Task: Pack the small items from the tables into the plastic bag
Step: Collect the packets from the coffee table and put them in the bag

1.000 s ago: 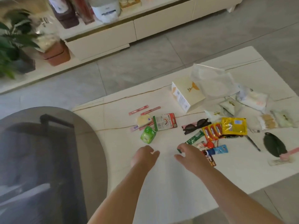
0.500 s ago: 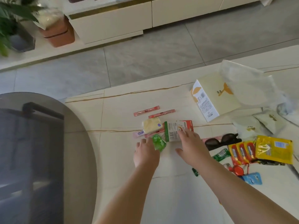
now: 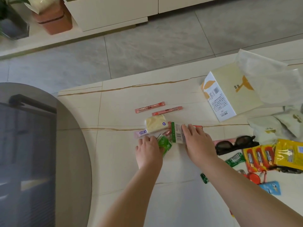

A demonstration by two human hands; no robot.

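Green packet (image 3: 164, 144) now under curled left grip (image 3: 148, 149); right grip (image 3: 197, 141), fingers flat, slid onto card pack (image 3: 177, 134).

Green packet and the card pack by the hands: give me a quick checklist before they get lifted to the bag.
1. Left hand on the green packet: ok, fingers curled on it.
2. Right hand on the card pack: ok, fingers lie flat on it.
3. Packs lifted: not ok, both on the table.
4. Plastic bag within view: ok.
5. Bag mouth open: cannot tell.
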